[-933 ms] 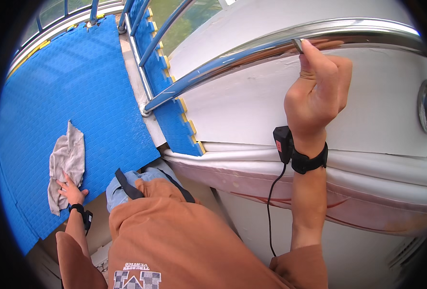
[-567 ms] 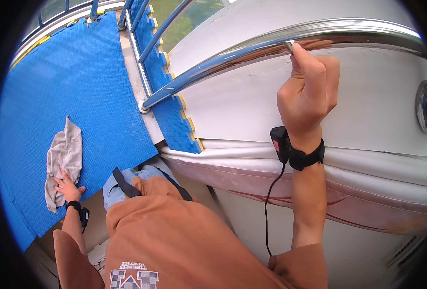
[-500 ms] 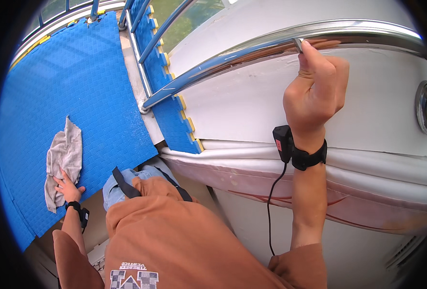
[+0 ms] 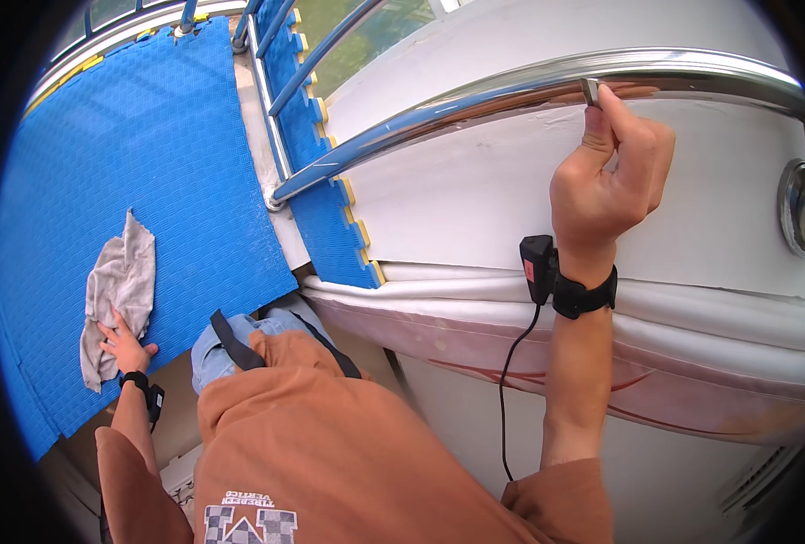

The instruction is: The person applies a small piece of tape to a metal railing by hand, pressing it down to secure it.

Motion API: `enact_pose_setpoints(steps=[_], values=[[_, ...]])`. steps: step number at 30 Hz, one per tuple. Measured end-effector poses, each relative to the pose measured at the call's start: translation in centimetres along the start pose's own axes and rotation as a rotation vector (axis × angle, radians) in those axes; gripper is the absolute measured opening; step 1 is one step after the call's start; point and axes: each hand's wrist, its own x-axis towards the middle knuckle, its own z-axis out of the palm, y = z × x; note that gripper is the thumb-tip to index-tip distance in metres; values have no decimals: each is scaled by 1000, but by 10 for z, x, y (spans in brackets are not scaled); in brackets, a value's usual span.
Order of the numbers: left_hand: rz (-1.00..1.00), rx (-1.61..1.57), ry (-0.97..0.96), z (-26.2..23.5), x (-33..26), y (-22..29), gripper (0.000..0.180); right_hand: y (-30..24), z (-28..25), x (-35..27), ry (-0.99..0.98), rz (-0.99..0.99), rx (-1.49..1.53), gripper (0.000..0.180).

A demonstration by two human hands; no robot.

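The right grip [image 4: 609, 186] is pinched closed, thumb and forefinger holding a small flat piece [image 4: 590, 91] that juts from the fingertips. Just past it runs the polished metal rail [image 4: 692, 72]; the piece overlaps the rail's near side, though it is too small to tell whether its edge truly touches. The step in hand seems to be working the piece at the rail; a move along it would call for a firm pinch and a wrist that follows the curve.

Behind the grip, a black wristband [image 4: 588, 299] carries a box and a cable [image 4: 504, 408]. Beneath the rail lies a white panel [image 4: 439, 199], with folded white padding [image 4: 720, 317] nearer the body.

Well to the left, the left grip [image 4: 126, 349] lies loosely spread over a crumpled grey cloth [image 4: 123, 272], on a blue textured mat [image 4: 175, 145]. Farther ahead and left of the right grip stand metal bars [image 4: 316, 59], with a greenish patch [image 4: 375, 45] beyond.
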Motion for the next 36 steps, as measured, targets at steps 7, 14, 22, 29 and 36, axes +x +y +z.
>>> enact_pose_setpoints(steps=[7, 14, 22, 29, 36], values=[[-3, 4, 6, 1, -1, -6, 132, -8, 0, 5, -29, 50, -55, 51], [4, 43, 38, 0, 1, -4, 131, -10, 7, -7, -133, -11, -7, 49], [3, 52, 43, 5, 1, -3, 132, -4, 2, -7, 27, 114, -105, 20], [23, 46, 65, 15, 8, -14, 133, 1, 5, -12, -42, -4, 32, 24], [44, 29, 73, 12, 9, -13, 134, 2, 9, -9, 67, -12, 5, 48]])
